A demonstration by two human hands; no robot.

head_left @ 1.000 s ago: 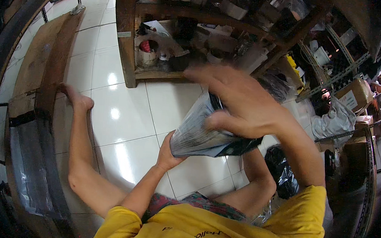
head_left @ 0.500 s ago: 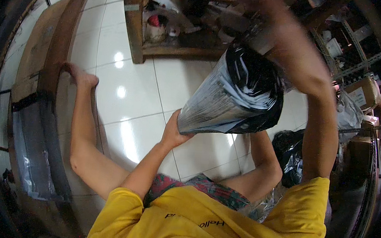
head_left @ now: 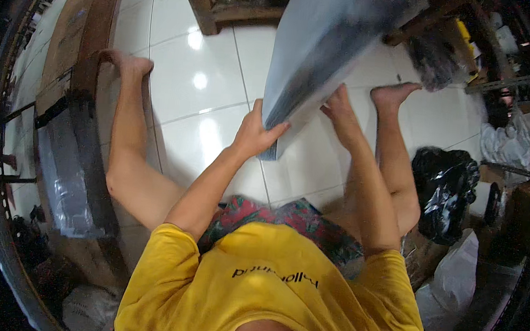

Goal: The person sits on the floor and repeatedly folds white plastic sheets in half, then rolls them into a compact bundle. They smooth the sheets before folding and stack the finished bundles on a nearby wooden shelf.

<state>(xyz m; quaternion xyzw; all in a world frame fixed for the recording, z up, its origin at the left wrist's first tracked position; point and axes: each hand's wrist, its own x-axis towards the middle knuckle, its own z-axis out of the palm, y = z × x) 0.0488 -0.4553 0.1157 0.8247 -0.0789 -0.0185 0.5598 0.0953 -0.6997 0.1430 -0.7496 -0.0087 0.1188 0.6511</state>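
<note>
A long bundle of thin grey plastic sheets (head_left: 313,50), dark along its fold and blurred by motion, stretches away from me over the tiled floor. My left hand (head_left: 259,135) grips its near end, the thumb across the top. Along the bundle's right side is my right hand (head_left: 345,117), open, with its stretched fingers at the lower edge. Whether those fingertips press on the plastic I cannot tell. The far end runs out of the top of the view.
My bare legs lie spread on either side. A long cardboard box (head_left: 69,28) and a taped, plastic-wrapped package (head_left: 75,168) line the left. To the right are a black plastic bag (head_left: 442,193) and a white sack (head_left: 457,270). Ahead stands a wooden table (head_left: 247,14).
My right hand has come down from the upper right to the bundle's side. The bundle has swung from showing its layered end to stretching away from me. My left hand still holds it.
</note>
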